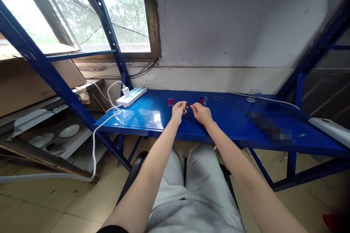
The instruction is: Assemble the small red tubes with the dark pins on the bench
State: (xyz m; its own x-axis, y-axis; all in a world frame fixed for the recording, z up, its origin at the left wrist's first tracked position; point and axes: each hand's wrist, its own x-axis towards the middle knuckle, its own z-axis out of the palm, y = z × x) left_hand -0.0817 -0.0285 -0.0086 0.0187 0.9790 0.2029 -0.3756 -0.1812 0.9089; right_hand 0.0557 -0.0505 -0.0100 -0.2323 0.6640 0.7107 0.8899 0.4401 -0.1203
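Note:
Above the front half of the blue table (pixel 149 114), my left hand (pixel 179 110) and my right hand (pixel 202 113) face each other, fingers closed in a pinch. Between the fingertips runs a small, thin black piece (pixel 188 105), gripped at its two ends. Its exact kind is too small to make out. Beyond my left hand stand two small red cylinders (pixel 171 102), side by side. Just behind my right hand are a small red and black piece (pixel 201 100) and some clear little pieces (pixel 205 100). Several tiny bead-like parts (pixel 218 98) lie in rows farther right.
A white power strip (pixel 131 97) with a plugged-in charger sits at the table's left end, its cable hanging over the edge. A clear glass (pixel 253 95) stands at the back right. Nearer lies a blurred-out dark object (pixel 269 127); a white device (pixel 330 130) is at the right edge.

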